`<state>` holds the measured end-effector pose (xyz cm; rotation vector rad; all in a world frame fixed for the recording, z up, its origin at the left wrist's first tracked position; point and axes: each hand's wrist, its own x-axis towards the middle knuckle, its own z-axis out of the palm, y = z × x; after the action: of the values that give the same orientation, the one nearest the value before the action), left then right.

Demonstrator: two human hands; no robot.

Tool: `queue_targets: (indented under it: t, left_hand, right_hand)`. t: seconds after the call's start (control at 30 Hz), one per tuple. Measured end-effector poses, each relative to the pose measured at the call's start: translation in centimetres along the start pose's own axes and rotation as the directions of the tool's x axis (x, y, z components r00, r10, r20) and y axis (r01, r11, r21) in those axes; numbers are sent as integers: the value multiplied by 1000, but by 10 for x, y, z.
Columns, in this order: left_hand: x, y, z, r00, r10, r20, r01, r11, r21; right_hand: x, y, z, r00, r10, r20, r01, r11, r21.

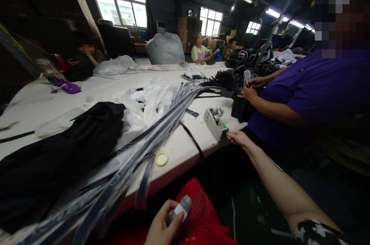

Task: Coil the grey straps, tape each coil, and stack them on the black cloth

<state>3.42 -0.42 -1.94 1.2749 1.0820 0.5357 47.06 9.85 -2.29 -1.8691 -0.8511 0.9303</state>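
My left hand [164,224] is closed around a folded dark bundle in clear plastic [185,202], with a white band across it, over red cloth [199,202]. At the table edge, my right hand [238,138] has its fingertips pinched at the green-lit front of a grey tape dispenser [212,123]. Whatever lies between those fingertips is too small to make out. Long black straps in clear plastic sleeves [150,137] run diagonally over the white table [180,150]. A yellow ring, like a tape roll [161,159], rests near the edge.
Black fabric [86,133] covers the table's left side, beside crumpled white plastic [150,102]. To the right, a co-worker in a purple shirt [286,91] handles a black bag [241,110]. More black bags [228,79] are piled behind. Other people sit farther back.
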Motion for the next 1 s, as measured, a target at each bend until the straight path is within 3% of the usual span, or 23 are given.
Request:
queue_targets:
  t: [0.13,0.27,0.33,0.4,0.47,0.53,0.7,0.9,1.0]
  left_hand:
    - [-4,9,-3,979,45,-198,-57,997,-60]
    - [-4,12,-5,930,84,-358,-124,988,-90]
    - [-2,12,-5,914,83,-398,-144,982,-126]
    - [-1,12,-5,907,74,-413,-149,977,-152]
    - [-2,14,-4,903,72,-423,-145,979,-145]
    - [-5,15,-4,902,75,-426,-142,982,-127]
    - [-12,15,-8,900,92,-425,-146,985,-96]
    - [-11,10,-10,909,115,-400,-142,989,-39]
    - [-9,6,-10,916,125,-382,-138,990,-8]
  right_hand:
    - [-21,13,26,1000,25,1,-25,997,-70]
    - [-78,10,79,964,-34,265,45,998,-36]
    - [-117,0,110,895,-96,435,81,995,55]
    - [-156,-12,139,798,-170,578,85,982,171]
    - [-188,-22,161,712,-222,666,61,965,255]
    - [-207,-28,178,671,-232,704,36,959,282]
    - [-215,-29,196,655,-199,729,-10,962,272]
    - [-211,-28,198,612,-186,769,-29,966,257]
    - [-210,-27,198,621,-183,762,-20,968,249]
